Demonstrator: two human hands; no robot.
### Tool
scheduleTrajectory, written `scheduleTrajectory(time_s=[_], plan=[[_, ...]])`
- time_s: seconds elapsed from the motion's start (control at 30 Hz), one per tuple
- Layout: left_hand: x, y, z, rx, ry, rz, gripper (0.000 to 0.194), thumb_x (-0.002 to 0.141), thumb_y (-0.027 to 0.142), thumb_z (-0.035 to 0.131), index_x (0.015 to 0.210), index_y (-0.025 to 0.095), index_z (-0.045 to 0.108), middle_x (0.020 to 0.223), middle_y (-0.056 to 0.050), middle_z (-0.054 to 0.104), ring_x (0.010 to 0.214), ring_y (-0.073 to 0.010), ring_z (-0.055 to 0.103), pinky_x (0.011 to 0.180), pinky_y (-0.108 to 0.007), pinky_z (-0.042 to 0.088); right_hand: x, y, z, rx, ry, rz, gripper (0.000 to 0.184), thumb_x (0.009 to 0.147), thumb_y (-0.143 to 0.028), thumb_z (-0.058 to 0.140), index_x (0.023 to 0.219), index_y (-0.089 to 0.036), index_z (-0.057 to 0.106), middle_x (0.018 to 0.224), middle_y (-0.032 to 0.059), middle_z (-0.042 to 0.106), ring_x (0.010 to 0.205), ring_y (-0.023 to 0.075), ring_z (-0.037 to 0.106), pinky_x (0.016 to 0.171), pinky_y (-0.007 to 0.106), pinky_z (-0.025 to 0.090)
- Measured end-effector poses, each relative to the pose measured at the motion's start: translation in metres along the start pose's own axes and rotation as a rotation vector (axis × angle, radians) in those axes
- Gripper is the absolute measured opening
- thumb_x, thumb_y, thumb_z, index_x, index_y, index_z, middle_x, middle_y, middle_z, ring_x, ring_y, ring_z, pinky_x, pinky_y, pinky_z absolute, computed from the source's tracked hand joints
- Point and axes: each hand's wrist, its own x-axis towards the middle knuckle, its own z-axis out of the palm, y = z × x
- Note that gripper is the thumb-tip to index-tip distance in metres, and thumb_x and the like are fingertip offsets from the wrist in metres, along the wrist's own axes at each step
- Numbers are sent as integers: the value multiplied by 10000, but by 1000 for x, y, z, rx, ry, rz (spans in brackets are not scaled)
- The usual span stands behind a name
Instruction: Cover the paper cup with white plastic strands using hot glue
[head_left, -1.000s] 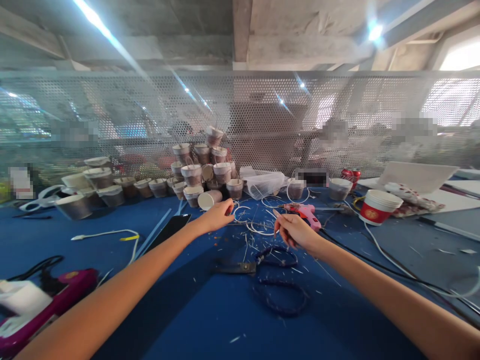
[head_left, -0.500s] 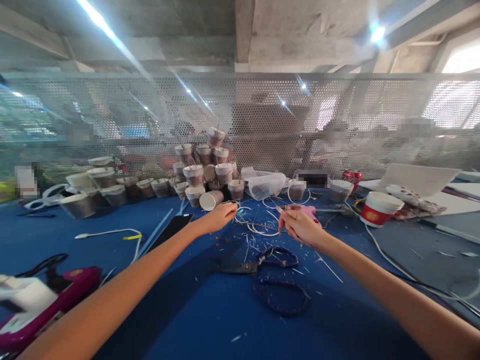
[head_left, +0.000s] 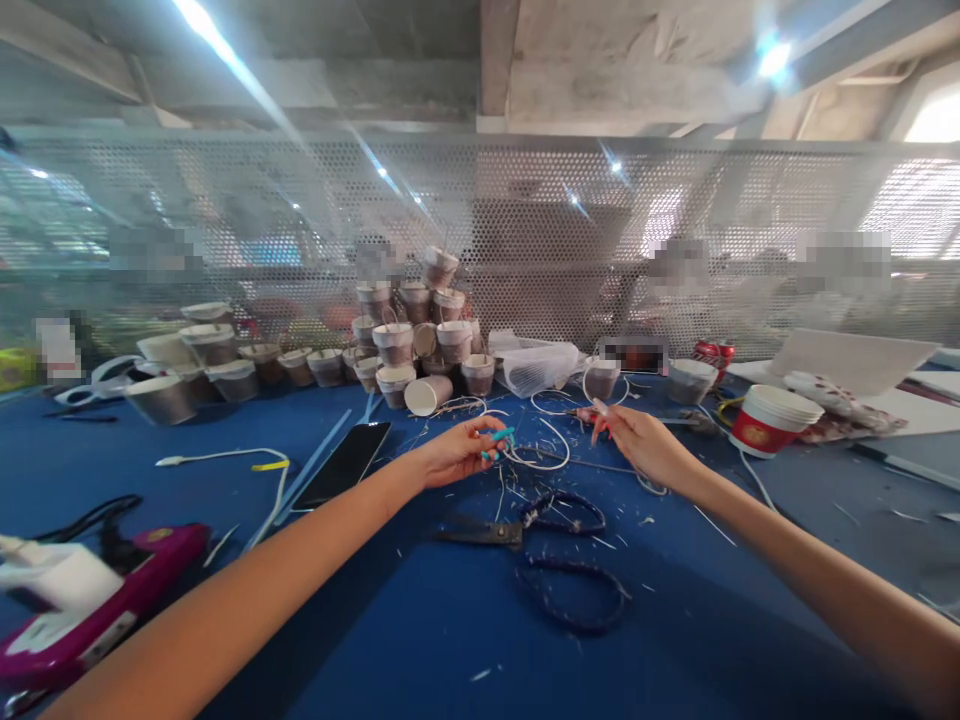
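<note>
My left hand [head_left: 465,450] is closed, its fingertips pinched at a small teal piece [head_left: 502,436] whose kind I cannot make out. Beside those fingertips a loop of thin white wire [head_left: 564,448] curves to the right; whether it is gripped is unclear. My right hand [head_left: 637,440] is off to the right with its fingers bent together, and whatever lies between them is too small to name. Close to its fingertips is a red-handled tool [head_left: 587,414], partly covered. Large scissors [head_left: 574,565] with dark wrapped handles lie nearer to me, blades pointing left.
Stacked small pots [head_left: 394,345] stand at the back before a perforated screen [head_left: 540,230]. A black phone [head_left: 345,465] and a magenta device [head_left: 112,590] lie left. White cord [head_left: 281,490], paper cups [head_left: 776,420] and wire scraps share the blue table [head_left: 390,640].
My right hand has moved to the right, away from my left. The left hand has turned, and more of the teal piece shows. The view has shifted slightly.
</note>
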Motion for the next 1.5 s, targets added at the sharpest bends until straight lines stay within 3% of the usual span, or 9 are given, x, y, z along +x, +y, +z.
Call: scheduleTrajectory(time_s=[0.1, 0.2, 0.3, 0.47, 0.77, 0.97, 1.2, 1.37, 1.5], plan=[[3, -5, -2, -38, 17, -10, 241, 633, 140, 799, 819, 154, 646, 687, 9, 659, 559, -38, 594, 517, -115, 460, -6, 3, 2, -52, -10, -38, 356, 878, -363, 340, 881, -175, 643, 530, 19, 589, 609, 190, 637, 603, 274, 486], [3, -6, -3, -44, 25, -23, 281, 613, 85, 797, 864, 139, 685, 818, -35, 711, 687, -67, 658, 605, -121, 498, -13, 4, 6, 0, -61, 55, 422, 890, -355, 294, 1111, -149, 589, 498, -9, 587, 413, 165, 574, 466, 264, 469], [2, -9, -4, 24, 30, 23, 378, 583, 84, 811, 939, 138, 693, 972, -77, 726, 814, -122, 689, 732, -193, 532, -18, 4, 9, 37, -50, 67, 393, 885, -346, 317, 1057, -154, 613, 622, 18, 657, 341, 129, 522, 421, 259, 455], [4, -18, -2, 221, 119, 159, 468, 558, 155, 831, 998, 137, 675, 1102, -126, 703, 875, -187, 691, 832, -346, 538, -24, 1, 11, 24, 63, -59, 350, 895, -332, 380, 1048, -172, 651, 571, 2, 641, 488, 148, 603, 562, 256, 491], [2, -22, 2, 417, 152, 251, 554, 645, 234, 790, 1170, 191, 619, 1296, -130, 604, 930, -188, 682, 908, -368, 500, -29, -7, 9, 57, 45, -44, 348, 894, -379, 437, 955, -202, 729, 440, -32, 546, 398, 116, 528, 498, 231, 450], [0, -21, 5, 447, 142, 298, 544, 672, 237, 768, 1189, 191, 604, 1306, -134, 596, 926, -183, 684, 898, -352, 503, -30, -8, 12, 139, -28, -65, 310, 866, -367, 484, 946, -203, 734, 758, 31, 718, 385, 89, 558, 388, 217, 452], [0, -20, 7, 453, 176, 338, 544, 682, 194, 750, 1200, 175, 586, 1304, -123, 599, 936, -190, 682, 935, -383, 496, -38, -24, 9, 9, 186, -257, 235, 887, -275, 509, 911, -226, 737, 718, 8, 708, 466, 94, 610, 509, 219, 522], [0, -21, 6, 456, 151, 330, 526, 687, 187, 746, 1190, 180, 592, 1306, -112, 600, 933, -181, 683, 942, -376, 494, -45, -26, 9, -131, 301, -476, 262, 902, -201, 483, 1001, -251, 721, 907, 24, 746, 776, 143, 699, 715, 249, 571], [0, -20, 7, 442, 148, 320, 542, 677, 189, 756, 1193, 180, 590, 1315, -120, 591, 912, -173, 689, 931, -364, 498, -41, -15, 9, -161, 336, -447, 265, 903, -206, 480, 996, -249, 724, 913, 26, 751, 814, 163, 707, 758, 289, 581]])
